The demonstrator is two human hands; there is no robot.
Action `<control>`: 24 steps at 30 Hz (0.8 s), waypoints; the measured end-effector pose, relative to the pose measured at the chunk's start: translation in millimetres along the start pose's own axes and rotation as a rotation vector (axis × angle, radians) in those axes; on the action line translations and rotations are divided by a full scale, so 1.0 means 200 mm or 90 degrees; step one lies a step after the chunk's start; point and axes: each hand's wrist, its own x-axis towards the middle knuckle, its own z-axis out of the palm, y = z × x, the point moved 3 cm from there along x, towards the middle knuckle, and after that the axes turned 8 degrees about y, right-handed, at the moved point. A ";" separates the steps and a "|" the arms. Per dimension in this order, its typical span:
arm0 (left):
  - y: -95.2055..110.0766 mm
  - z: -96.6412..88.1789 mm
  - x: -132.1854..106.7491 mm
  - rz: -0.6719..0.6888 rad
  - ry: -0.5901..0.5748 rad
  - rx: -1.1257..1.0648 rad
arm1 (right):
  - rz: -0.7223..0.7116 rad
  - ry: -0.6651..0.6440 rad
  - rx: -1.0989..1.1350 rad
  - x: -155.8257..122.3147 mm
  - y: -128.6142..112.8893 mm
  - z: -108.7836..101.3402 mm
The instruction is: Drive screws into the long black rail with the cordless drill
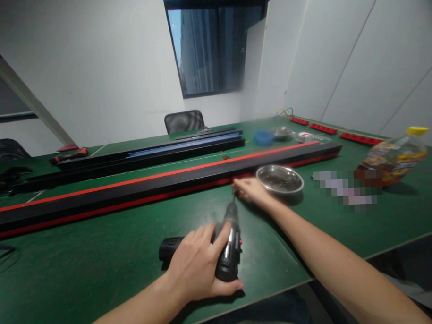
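Left hand point(196, 262): fingers wrapped round black power drill point(228, 263), near worktop's point(117, 274) near edge, nose toward red-and-black bar point(167, 177). Right hand point(251, 190): fingers at drill's tip, between bar and metal bowl point(286, 191); grip, contents unclear.

On the table point(99, 279), the drill point(227, 263) is near, the bar point(163, 183) beyond it, rails point(187, 149) farther; right, the bowl point(288, 191), then the bottle point(396, 158).
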 end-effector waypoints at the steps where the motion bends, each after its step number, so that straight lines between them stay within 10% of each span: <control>1: 0.00 0.00 0.00 -0.001 -0.002 0.000 | 0.003 0.004 -0.001 0.00 0.00 0.00; 24: 0.00 0.00 0.00 0.002 -0.005 0.012 | 0.023 -0.007 0.015 0.00 0.00 0.00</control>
